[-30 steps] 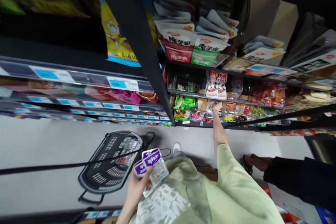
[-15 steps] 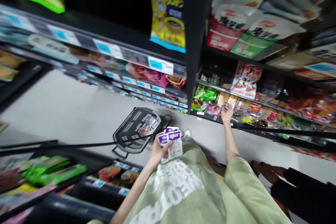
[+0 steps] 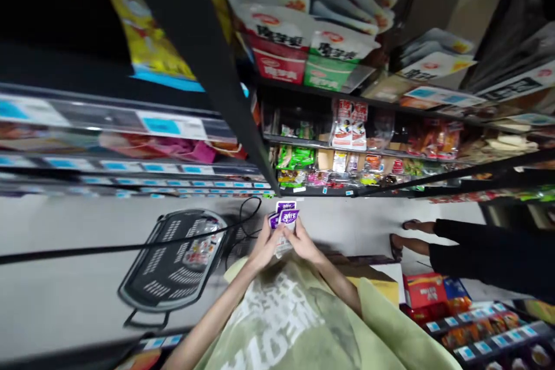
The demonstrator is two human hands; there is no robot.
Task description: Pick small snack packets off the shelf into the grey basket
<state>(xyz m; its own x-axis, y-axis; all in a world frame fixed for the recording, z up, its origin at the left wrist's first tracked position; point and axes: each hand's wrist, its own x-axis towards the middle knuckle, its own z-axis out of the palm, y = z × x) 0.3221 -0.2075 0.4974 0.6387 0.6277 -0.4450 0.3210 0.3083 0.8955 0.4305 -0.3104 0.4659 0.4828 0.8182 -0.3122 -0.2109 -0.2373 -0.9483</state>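
Head view, looking steeply down a shop aisle. The purple-topped snack packets (image 3: 284, 217) are being held in front of the person's chest, above the grey floor (image 3: 87, 225). The left hand (image 3: 265, 247) is gripping them from the left with fingers curled about their lower half; the right hand (image 3: 303, 244) is closing on them from the right, its fingers folded against the clear wrapping. How many packets are in the bundle is hard to make out, since they are overlapping and the hands are covering their lower parts. Printing on the purple labels is too small to read.

A black shopping basket (image 3: 151, 277) is lying on the floor to the left, with wrapped goods inside that are blurring together. Shelves of snack bags (image 3: 329, 58) are rising ahead, their edges smeared by motion. Another person's sandalled feet (image 3: 401, 237) are showing at the right, the rest being cut off by the frame.

Compared with half a second ago, the right hand is no longer reaching to the low shelf (image 3: 321, 189); it is now meeting the left hand on the packets.
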